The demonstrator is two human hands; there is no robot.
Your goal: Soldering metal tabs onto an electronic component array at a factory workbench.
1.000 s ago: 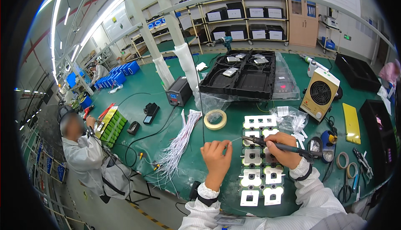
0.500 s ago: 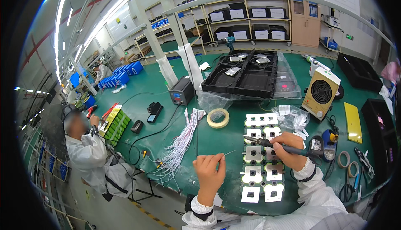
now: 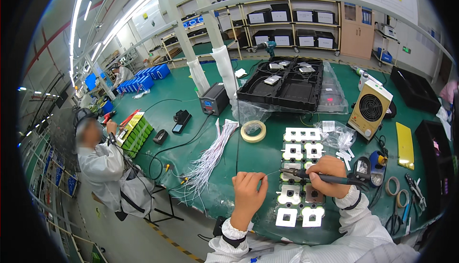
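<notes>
My right hand [image 3: 330, 173] is closed round the handle of a soldering iron [image 3: 337, 179]. Its tip points left over a battery pack [image 3: 289, 194], which has two columns of cells with white square pieces and metal tabs on top. Just left of the pack, my left hand [image 3: 249, 190] pinches a thin solder wire [image 3: 271, 173] between thumb and fingers. The wire's end lies close to the iron's tip; whether they touch I cannot tell. The right hand hides some of the pack's right column.
Behind the pack lie masking tape [image 3: 253, 131], a plastic bag [image 3: 337, 136] and a black tray [image 3: 282, 88]. White wires [image 3: 213, 150] spread at left. A fan unit [image 3: 369, 110], iron stand [image 3: 377, 165], pliers [image 3: 416, 191] and scissors [image 3: 395, 221] stand right. A co-worker [image 3: 103, 162] handles a green battery pack [image 3: 136, 136].
My left hand has moved right, bringing the solder wire to the iron's tip. The iron's tip has shifted slightly nearer to me over the pack. The whole view has tilted a little.
</notes>
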